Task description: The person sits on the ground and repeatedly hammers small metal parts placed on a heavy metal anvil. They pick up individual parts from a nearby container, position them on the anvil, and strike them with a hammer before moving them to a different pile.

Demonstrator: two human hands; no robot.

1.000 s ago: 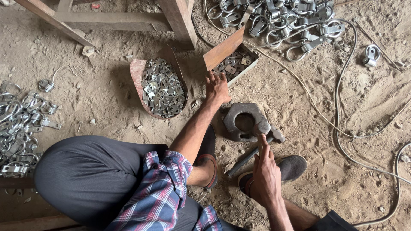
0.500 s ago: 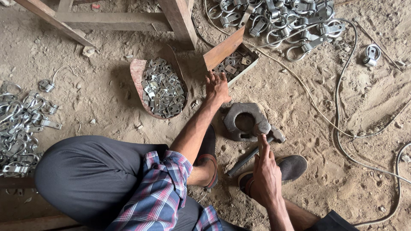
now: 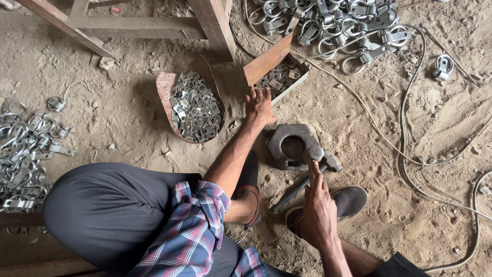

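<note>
Little has shifted: left hand stays spread open beside the box of metal plates at twelve o'clock; right hand stays closed around the hammer, head resting on the iron block.

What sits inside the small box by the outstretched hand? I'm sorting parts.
The box holds small flat metal plates; its raised wooden flap hides the near corner.

a curved scoop of small metal plates sits on the sandy floor beside wooden frame legs. heaps of steel ring clamps lie top right and far left; pale cables trail across the dirt at right.
</note>
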